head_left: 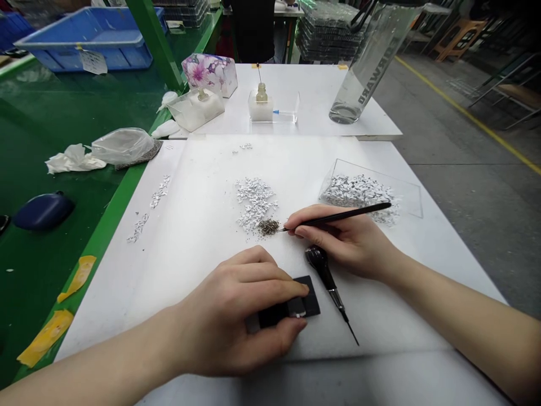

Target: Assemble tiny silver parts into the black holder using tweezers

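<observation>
My left hand lies closed over a small black block on the white work sheet, thumb and fingers pinching its sides. My right hand pinches a thin black stick tool like a pen. Its tip touches a small heap of dark tiny parts. Just behind that heap lies a pile of small white parts. A black-handled awl lies on the sheet under my right hand.
A clear tray with more white parts sits right of my right hand. Behind stand a clear bottle, small glue bottles in clear boxes, a flowered box. Left are a green bench, a plastic bag, a blue crate.
</observation>
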`<state>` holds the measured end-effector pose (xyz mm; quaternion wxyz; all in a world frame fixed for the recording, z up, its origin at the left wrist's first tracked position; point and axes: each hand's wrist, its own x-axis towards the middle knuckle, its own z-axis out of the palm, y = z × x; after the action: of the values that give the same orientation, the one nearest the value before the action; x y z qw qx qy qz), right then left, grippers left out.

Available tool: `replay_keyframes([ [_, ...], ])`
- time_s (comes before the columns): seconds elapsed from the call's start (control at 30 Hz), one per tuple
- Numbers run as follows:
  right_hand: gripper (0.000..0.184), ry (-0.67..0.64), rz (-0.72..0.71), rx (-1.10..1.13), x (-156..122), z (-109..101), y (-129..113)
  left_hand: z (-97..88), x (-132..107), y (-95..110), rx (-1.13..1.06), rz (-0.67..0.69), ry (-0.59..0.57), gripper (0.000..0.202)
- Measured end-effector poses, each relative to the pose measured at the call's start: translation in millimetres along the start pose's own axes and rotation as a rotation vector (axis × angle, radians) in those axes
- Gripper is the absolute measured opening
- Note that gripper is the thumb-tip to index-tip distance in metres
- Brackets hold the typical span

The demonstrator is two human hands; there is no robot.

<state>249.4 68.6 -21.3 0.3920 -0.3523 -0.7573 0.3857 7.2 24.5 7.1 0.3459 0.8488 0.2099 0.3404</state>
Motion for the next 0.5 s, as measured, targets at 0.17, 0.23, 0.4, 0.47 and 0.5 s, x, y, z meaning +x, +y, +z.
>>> replay_keyframes([
  [0.17,0.016,0.077,0.015,0.169,-2.8,-0.2,-1.9,2.1,-3.9,-0.9,0.056,-0.001,0.053,0.028],
  [0.23,0.017,0.11,-0.031,0.256,-5.8,-1.2,-7.4,3.5,-4.8,-3.0,0.062,-0.013,0.103,0.029],
  [0.4,0.016,0.059,-0.129,0.4,-19.7,-2.6,-29.1,4.0,-3.0,-1.6,0.034,-0.047,0.12,0.027],
  [0.47,0.016,-0.041,-0.145,0.421,-24.1,-1.7,-34.9,3.5,-2.0,0.9,0.038,-0.059,0.099,0.023],
  [0.5,0.016,-0.089,-0.151,0.423,-25.3,-1.1,-36.3,3.5,-1.7,1.4,0.043,-0.07,0.09,0.021],
])
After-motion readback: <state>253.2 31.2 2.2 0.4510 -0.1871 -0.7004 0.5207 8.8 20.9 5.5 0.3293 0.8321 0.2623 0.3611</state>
